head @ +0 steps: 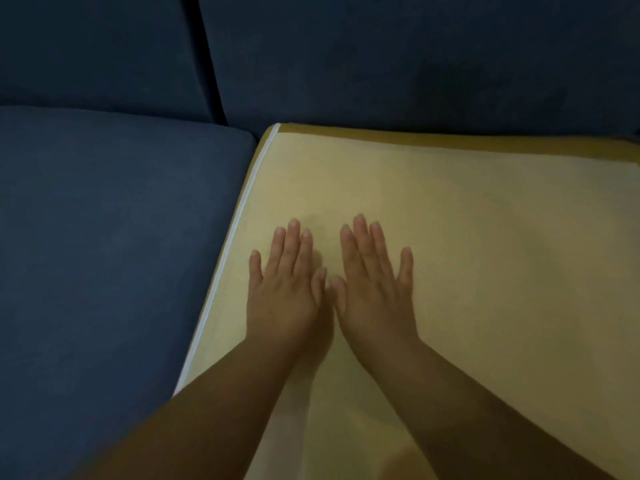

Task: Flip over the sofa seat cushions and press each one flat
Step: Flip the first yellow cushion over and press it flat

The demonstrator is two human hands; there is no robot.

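1. Cushion placement first: the yellow-faced seat cushion (485, 220) lies in its seat on the right. Its far edge meets the dark back cushions (381, 57). Its left edge, marked by a white strip (242, 216), sits just beside the blue seat cushion (104, 220).
2. Expect soft, springy padding under a smooth cover. By the look of it, it is light enough for two hands but floppy, so it would sag if you lifted it by one corner. The yellow face suggests this one is already turned over; the blue one looks not yet flipped.
3. To take hold of the blue cushion, you would do best to grip its front edge and one side, hands well apart.
4. Your left hand (284, 289) lies palm down on the yellow face near the white strip, fingers straight and slightly fanned.
5. Your right hand (375, 289) lies flat just beside it, thumbs nearly touching, fingers straight, holding nothing.
6. Both forearms (207, 403) reach forward and converge, so your weight likely falls on the cushion's left part; no hand is on the right part.
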